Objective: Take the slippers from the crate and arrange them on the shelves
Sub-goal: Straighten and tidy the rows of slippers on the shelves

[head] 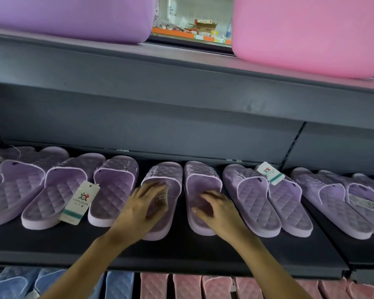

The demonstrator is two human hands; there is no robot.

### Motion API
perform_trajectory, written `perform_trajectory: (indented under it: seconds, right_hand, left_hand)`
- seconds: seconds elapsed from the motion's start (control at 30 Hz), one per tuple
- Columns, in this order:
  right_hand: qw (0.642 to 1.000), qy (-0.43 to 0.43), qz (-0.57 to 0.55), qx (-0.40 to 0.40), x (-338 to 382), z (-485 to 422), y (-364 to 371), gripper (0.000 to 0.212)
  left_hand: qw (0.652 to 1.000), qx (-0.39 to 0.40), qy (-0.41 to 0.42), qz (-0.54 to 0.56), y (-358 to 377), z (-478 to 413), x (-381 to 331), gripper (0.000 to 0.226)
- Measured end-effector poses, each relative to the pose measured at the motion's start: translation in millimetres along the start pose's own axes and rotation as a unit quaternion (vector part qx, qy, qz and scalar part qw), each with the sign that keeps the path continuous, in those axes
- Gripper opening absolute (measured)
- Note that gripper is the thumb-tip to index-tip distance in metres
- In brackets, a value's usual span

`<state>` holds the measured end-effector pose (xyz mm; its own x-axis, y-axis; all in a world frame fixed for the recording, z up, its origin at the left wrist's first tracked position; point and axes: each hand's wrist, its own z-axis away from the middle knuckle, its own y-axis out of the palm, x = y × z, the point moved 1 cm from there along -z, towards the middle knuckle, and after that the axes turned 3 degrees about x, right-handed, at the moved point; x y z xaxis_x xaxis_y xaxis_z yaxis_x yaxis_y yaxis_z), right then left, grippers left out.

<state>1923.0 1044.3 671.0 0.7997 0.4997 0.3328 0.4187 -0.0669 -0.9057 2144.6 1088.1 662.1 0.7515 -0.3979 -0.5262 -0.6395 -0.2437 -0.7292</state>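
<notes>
A row of lilac quilted slippers lies on the dark grey shelf [181, 253], toes toward the back. My left hand [143, 203] rests with fingers spread on the footbed of one slipper [162, 173], over its barcode label. My right hand [214, 209] lies on the footbed of the slipper beside it [200, 175], fingers curled. Both slippers sit flat on the shelf in the middle of the row. No crate is in view.
More lilac slippers fill the shelf left [115, 190] and right [253, 199], some with paper tags [79, 202]. The shelf above holds a purple bin [73, 16] and a pink bin [311, 33]. Below are blue slippers [119, 285] and pink slippers [186, 287].
</notes>
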Motion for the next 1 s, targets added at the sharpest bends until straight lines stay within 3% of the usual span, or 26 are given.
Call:
perform_trajectory:
  seconds: [0.1,0.3,0.47,0.7,1.0]
  right_hand:
    - [0.999,0.0,0.003,0.032,0.0,3.5,2.8,0.06]
    - [0.999,0.001,-0.028,0.032,1.9,8.4,10.3,0.097]
    - [1.0,0.0,-0.018,0.006,2.0,10.1,13.9,0.1]
    - [1.0,0.02,-0.002,-0.019,2.8,10.4,17.5,0.074]
    - [1.0,0.019,-0.003,-0.01,-2.5,7.5,13.5,0.085]
  left_hand:
    - [0.996,0.029,0.039,-0.073,7.1,4.6,-0.1,0.07]
    - [0.994,0.002,-0.003,-0.112,26.9,-0.9,-7.3,0.068]
    - [0.991,0.019,-0.022,-0.129,40.2,-12.0,-11.4,0.064]
    - [0.993,0.047,0.001,-0.112,37.8,-21.1,-12.2,0.064]
    - [0.995,0.079,0.032,-0.052,37.9,-26.4,-7.4,0.075]
